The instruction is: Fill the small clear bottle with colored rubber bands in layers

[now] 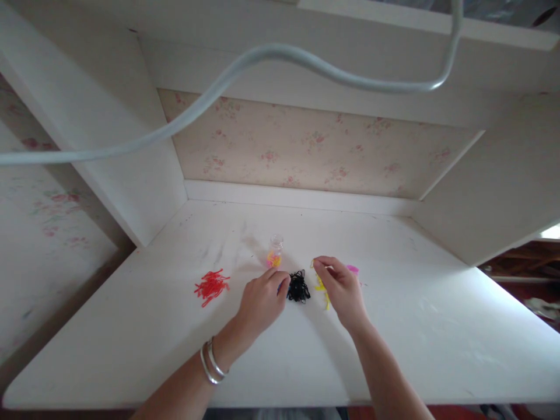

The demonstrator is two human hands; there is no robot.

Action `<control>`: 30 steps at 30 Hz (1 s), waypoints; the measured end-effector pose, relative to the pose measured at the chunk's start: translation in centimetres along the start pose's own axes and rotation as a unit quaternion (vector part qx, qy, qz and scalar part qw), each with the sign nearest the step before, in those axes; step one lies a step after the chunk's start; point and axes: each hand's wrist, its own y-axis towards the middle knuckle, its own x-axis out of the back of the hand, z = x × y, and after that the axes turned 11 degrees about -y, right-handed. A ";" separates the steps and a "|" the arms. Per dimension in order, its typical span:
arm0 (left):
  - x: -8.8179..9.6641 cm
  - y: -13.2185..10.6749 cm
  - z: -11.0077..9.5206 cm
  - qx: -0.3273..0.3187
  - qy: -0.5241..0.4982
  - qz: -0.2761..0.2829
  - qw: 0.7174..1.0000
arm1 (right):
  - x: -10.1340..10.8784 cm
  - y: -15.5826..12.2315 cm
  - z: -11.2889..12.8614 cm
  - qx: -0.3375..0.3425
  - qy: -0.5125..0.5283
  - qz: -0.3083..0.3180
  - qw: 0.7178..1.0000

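My right hand [343, 291] pinches a small yellow rubber band [312, 263] between thumb and fingertips, above a pile of yellow rubber bands [321, 286]. My left hand [262, 298] is curled closed just in front of a small clear bottle [276, 242] with pink and yellow bands inside. Whether its fingertips touch the bottle or hold anything, I cannot make out. A bit of blue [280, 286] shows by the left thumb. Between both hands lies a heap of black rubber bands [298, 287].
Red rubber bands [212, 287] lie left of my left hand. Something pink [352, 269] shows partly behind my right hand. The white tabletop [420, 338] is bounded by side panels and a floral back wall [289, 146]. A white cable [280, 51] hangs across the upper view.
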 end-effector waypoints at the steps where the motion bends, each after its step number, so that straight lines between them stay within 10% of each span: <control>1: 0.0 0.0 0.0 0.001 0.006 0.005 1.000 | -0.5 0.5 0.9 0.017 0.000 -0.001 1.000; 13: 0.6 0.1 0.5 0.014 0.045 0.022 0.999 | -5.9 5.6 4.6 0.007 0.061 -0.002 0.998; 30: 0.1 0.1 0.1 0.015 0.039 0.041 0.998 | -5.5 6.0 4.0 0.055 0.011 0.006 0.998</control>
